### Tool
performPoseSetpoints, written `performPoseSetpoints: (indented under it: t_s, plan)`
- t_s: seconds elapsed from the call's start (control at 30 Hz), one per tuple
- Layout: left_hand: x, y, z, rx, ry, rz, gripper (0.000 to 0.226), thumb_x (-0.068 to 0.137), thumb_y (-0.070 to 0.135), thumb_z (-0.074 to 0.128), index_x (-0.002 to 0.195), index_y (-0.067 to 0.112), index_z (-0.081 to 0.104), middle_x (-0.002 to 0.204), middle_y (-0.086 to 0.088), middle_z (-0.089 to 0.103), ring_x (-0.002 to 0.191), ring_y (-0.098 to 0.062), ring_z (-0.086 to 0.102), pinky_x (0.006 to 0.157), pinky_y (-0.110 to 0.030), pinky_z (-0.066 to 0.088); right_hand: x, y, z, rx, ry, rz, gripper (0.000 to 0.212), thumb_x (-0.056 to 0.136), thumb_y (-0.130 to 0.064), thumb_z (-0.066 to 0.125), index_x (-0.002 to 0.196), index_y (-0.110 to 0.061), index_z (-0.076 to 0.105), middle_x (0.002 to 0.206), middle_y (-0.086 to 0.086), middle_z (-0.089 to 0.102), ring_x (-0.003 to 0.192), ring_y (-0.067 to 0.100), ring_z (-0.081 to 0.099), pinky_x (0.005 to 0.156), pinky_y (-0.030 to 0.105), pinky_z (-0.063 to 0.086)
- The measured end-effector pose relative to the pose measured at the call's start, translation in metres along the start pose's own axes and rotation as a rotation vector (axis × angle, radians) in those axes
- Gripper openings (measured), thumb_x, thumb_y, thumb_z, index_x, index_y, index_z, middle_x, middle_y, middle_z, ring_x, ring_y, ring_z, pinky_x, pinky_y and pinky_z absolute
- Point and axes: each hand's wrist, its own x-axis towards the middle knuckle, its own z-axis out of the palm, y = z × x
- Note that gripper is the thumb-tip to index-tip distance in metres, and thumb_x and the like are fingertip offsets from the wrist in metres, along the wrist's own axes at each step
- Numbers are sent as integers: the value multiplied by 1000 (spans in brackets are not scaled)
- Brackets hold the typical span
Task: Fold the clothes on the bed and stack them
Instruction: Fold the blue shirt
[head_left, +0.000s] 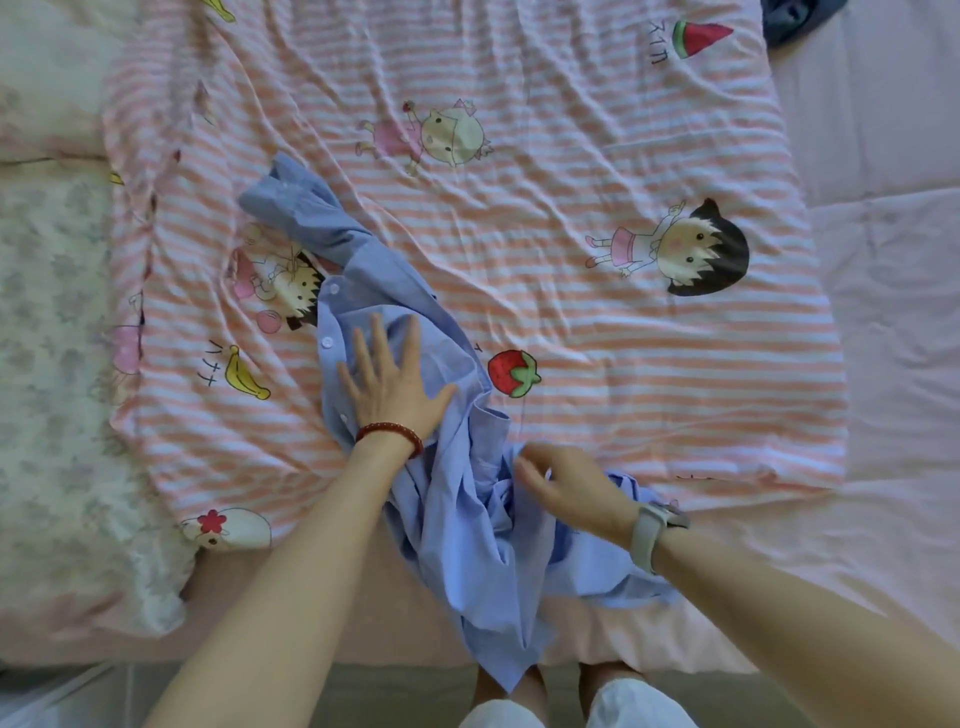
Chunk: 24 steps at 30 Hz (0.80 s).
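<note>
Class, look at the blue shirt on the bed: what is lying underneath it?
The blue shirt lies crumpled on a pink striped cartoon blanket, its hem hanging over the bed edge. The left hand presses on it. Anything beneath the folds is hidden.

dark garment (792, 21) cut off, top edge

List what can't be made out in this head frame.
- Right hand: motion-blurred over the crumpled light-blue button shirt; fingertip grip can't be told.
- Shirt's lower hem: hangs past the bed edge, shape bunched and unreadable.
- Dark blue garment: cut off by the top edge.
- Shirt under the flat left hand: covered by the palm.
</note>
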Motion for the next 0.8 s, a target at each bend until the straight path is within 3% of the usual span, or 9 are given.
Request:
performPoseSetpoints:
  t_s: [0.07,0.13,0.23,0.3,0.37,0.47,0.57,0.7,0.8]
  plan:
    - [12,-7,0,-282,35,-253,100,79,60,58,148,29,-8,156,-11,-13,143,-33,-9,114,-55,6,14,-6,-4,83,164,8,18,92,-27,44,81,-19,57,78,0,60,69,18,53,67,37,43]
    - [20,-15,-1,-637,59,-529,108,76,56,65,149,23,-7,156,-13,7,142,-35,11,113,-52,19,29,-17,-7,106,189,8,19,94,-20,46,108,-15,59,96,-5,59,78,15,56,74,33,46]
    - [13,-21,-5,-969,141,-695,71,86,31,63,141,5,28,129,-10,48,116,-26,49,90,-31,39,45,-35,-10,141,169,-16,30,94,-15,46,123,-14,51,106,-7,53,80,13,53,76,29,44]
    - [3,-25,-12,-981,251,-521,27,91,22,57,108,2,56,93,-6,56,88,-23,53,73,-28,37,54,-43,-15,114,190,-67,37,92,-13,47,129,-16,47,109,-5,49,83,13,51,76,29,42]
    - [-12,-30,-23,-955,277,-329,25,93,26,53,83,3,55,73,-8,51,72,-22,47,68,-30,36,61,-55,-24,1,209,-205,49,90,-10,49,137,-17,40,123,2,48,93,18,53,78,29,40]
    - [-29,-32,-43,-901,189,-50,34,89,30,49,86,-2,60,74,-17,54,69,-18,46,68,-31,39,71,-88,-46,-210,127,-513,65,86,-10,48,147,-17,23,151,7,26,134,28,34,98,40,40]
    - [-44,-19,-81,-965,26,156,14,94,9,50,95,15,63,87,-4,63,79,-12,56,78,-29,46,73,-133,-76,-365,31,-638,70,87,-10,49,145,-28,14,157,9,9,141,32,21,96,43,38]
    - [-54,-7,-136,-1033,23,326,16,86,22,49,93,19,63,87,-5,63,84,-11,56,76,-27,45,63,-171,-117,-237,-180,-468,52,92,-5,50,140,-21,39,147,4,35,132,17,34,100,25,32]
    - [-67,6,-178,-1191,-7,413,20,81,19,49,95,16,63,88,6,67,87,-4,60,79,-20,48,52,-175,-134,151,-174,-223,55,94,-4,48,144,-17,29,145,2,37,133,19,36,102,24,33]
